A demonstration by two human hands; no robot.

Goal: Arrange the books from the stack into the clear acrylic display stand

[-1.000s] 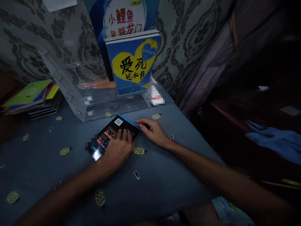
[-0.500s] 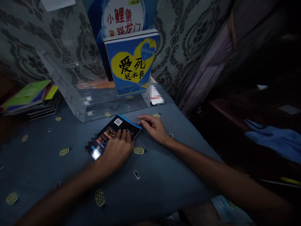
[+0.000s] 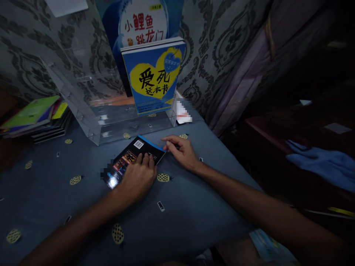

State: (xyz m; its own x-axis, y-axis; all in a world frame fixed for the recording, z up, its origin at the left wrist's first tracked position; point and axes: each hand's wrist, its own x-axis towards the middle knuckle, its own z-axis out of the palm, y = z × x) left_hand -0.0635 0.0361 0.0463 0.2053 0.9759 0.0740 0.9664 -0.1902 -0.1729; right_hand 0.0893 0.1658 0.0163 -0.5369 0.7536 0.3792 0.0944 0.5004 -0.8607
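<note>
A dark book (image 3: 126,159) with a blue edge, a barcode and small pictures lies on the table cloth (image 3: 91,221). Across its near right part my left hand (image 3: 140,175) rests flat, fingers stretched over the cover. My right hand (image 3: 181,151) is beside the book's right corner, fingers partly curled and thumb apart, holding nothing; whether its fingertips touch the corner I cannot tell. Behind the book stands a clear acrylic rack (image 3: 97,133). Upright in it are a blue book with a yellow heart (image 3: 154,79) and a taller blue picture book (image 3: 141,22) behind.
A stack of books and folders (image 3: 36,116) lies at the table's left. A patterned wall (image 3: 216,48) rises behind the rack, with a curtain (image 3: 241,81) at its right. Past the table's right edge is a blue cloth (image 3: 321,162).
Both hands keep their places at the dark book. The whole view has shifted very slightly; nothing is taken hold of or let go.
</note>
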